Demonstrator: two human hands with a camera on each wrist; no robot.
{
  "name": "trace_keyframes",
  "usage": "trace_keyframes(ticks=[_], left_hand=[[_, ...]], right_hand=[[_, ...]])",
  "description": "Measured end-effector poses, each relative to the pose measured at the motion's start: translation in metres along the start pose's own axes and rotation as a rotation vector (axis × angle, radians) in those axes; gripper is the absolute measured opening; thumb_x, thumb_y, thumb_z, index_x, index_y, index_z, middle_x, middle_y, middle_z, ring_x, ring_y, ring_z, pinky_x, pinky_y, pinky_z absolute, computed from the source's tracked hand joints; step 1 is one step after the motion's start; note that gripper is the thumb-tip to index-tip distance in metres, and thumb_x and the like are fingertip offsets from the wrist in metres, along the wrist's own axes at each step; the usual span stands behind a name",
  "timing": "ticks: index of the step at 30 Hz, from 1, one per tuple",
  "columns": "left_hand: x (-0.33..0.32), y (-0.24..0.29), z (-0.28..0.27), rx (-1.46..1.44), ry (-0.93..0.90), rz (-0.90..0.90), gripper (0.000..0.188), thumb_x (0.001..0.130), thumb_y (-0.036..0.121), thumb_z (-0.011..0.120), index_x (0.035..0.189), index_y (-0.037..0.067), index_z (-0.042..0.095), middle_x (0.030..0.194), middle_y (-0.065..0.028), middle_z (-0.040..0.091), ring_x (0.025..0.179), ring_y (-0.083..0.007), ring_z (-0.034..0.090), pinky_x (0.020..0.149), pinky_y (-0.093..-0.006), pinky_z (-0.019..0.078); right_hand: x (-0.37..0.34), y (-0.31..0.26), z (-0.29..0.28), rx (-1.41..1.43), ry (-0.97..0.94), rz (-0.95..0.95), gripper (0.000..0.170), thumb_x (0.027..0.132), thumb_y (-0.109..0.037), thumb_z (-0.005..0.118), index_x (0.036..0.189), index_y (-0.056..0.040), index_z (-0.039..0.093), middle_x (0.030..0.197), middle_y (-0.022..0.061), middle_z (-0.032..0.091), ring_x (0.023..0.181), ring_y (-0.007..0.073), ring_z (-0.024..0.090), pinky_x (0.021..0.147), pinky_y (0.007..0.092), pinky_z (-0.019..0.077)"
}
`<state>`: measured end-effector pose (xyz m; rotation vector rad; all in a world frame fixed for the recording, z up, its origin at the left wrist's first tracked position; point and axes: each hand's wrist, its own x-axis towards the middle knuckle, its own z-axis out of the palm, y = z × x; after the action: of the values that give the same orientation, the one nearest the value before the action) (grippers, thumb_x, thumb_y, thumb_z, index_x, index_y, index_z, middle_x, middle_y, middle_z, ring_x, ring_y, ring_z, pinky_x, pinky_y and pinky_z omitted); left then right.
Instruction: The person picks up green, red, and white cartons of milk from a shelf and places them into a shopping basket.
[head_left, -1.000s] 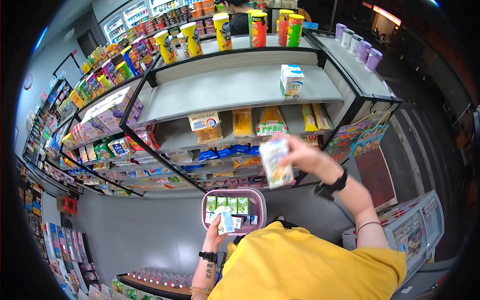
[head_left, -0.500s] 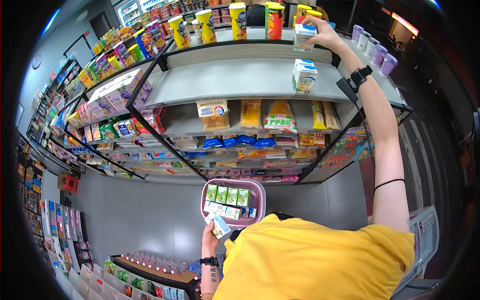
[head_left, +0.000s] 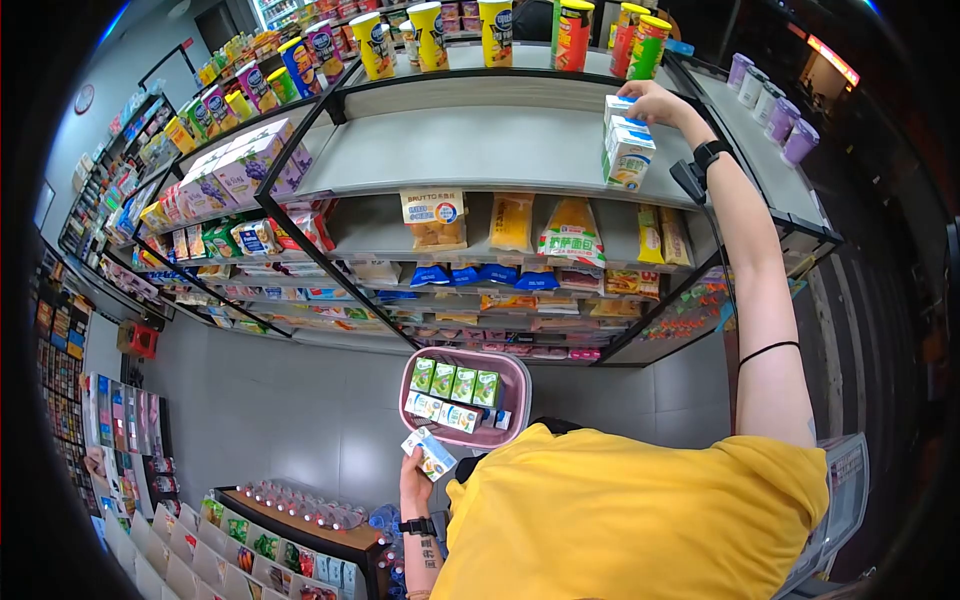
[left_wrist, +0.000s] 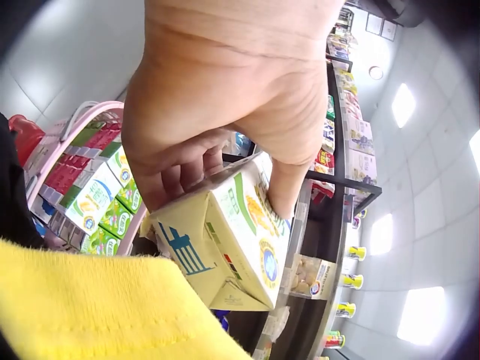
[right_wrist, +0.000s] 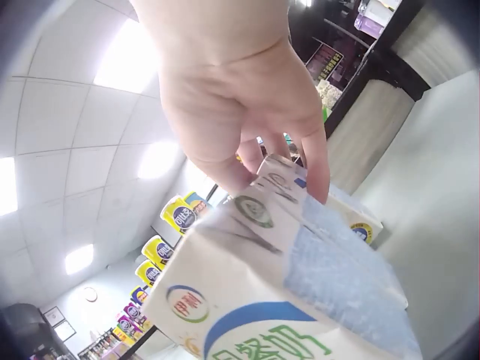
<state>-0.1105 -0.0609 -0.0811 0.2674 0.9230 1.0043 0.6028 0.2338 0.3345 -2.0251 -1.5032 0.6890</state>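
My right hand (head_left: 655,103) reaches to the upper shelf (head_left: 460,150) and grips a white-and-blue milk carton (head_left: 616,103) at its top. Just in front of it stands a matching carton (head_left: 628,160), upright near the shelf's right end; in the right wrist view this front carton (right_wrist: 277,277) covers most of the held one. Low beside the basket, my left hand (left_wrist: 232,90) holds another milk carton (left_wrist: 232,240), tilted, between thumb and fingers. The pink basket (head_left: 524,385) contains several green cartons (head_left: 455,382) and white milk cartons (head_left: 443,412).
Chip cans (head_left: 497,35) line the rack top above the shelf. Bread packs (head_left: 570,232) fill the tier below. Purple and white cups (head_left: 783,118) stand on the right side unit. Behind, bottles (head_left: 300,505) sit on a low stand near my left arm.
My right hand has carried a milk carton up from near the basket and lowered it onto the shelf behind the standing carton. The left hand keeps its carton near the basket.
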Motion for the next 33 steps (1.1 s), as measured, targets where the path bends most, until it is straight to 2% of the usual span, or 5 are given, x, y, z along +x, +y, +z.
trace_keyframes(ticks=[7, 10, 11, 17, 33], left_hand=[[0.016, 0.001, 0.001, 0.049, 0.001, 0.012, 0.034, 0.1, 0.02, 0.058, 0.13, 0.005, 0.052, 0.116, -0.0073, 0.067, 0.103, -0.0211, 0.068, 0.093, -0.0394, 0.0554], [0.02, 0.004, 0.007, 0.055, -0.035, 0.02, 0.034, 0.1, 0.021, 0.058, 0.129, 0.004, 0.053, 0.116, -0.008, 0.067, 0.103, -0.0214, 0.068, 0.093, -0.0405, 0.0555], [0.022, 0.005, 0.007, 0.056, -0.04, 0.014, 0.034, 0.1, 0.021, 0.058, 0.129, 0.004, 0.053, 0.116, -0.0082, 0.067, 0.103, -0.0215, 0.068, 0.093, -0.0408, 0.0555], [0.032, 0.005, 0.008, 0.065, -0.049, 0.01, 0.035, 0.1, 0.021, 0.058, 0.13, 0.004, 0.053, 0.118, -0.0087, 0.067, 0.105, -0.0223, 0.067, 0.094, -0.0414, 0.0554], [0.026, 0.01, 0.007, 0.082, -0.094, 0.011, 0.036, 0.1, 0.019, 0.056, 0.132, 0.005, 0.05, 0.12, -0.0087, 0.066, 0.106, -0.0227, 0.067, 0.094, -0.0414, 0.0558]], right_hand=[[-0.003, 0.018, 0.001, 0.298, -0.06, 0.085, 0.045, 0.095, -0.043, 0.059, 0.129, -0.0136, 0.055, 0.132, 0.0153, 0.052, 0.123, 0.0306, 0.052, 0.096, 0.0545, 0.0507], [-0.003, 0.021, 0.008, 0.208, -0.077, 0.123, 0.045, 0.096, -0.044, 0.06, 0.13, -0.0143, 0.053, 0.133, 0.0154, 0.052, 0.122, 0.0319, 0.053, 0.095, 0.055, 0.0509], [-0.002, 0.024, 0.012, 0.25, -0.065, 0.116, 0.048, 0.095, -0.045, 0.062, 0.134, -0.0176, 0.052, 0.13, 0.0104, 0.055, 0.117, 0.0243, 0.055, 0.095, 0.0506, 0.0493], [-0.005, 0.027, 0.013, 0.229, -0.095, 0.067, 0.048, 0.095, -0.044, 0.062, 0.136, -0.0209, 0.052, 0.124, 0.01, 0.058, 0.114, 0.0222, 0.057, 0.093, 0.0397, 0.0502], [-0.01, 0.024, 0.022, 0.181, -0.108, 0.039, 0.047, 0.1, -0.044, 0.056, 0.139, -0.0188, 0.052, 0.121, 0.0057, 0.061, 0.111, 0.0141, 0.058, 0.09, 0.0311, 0.0501]])
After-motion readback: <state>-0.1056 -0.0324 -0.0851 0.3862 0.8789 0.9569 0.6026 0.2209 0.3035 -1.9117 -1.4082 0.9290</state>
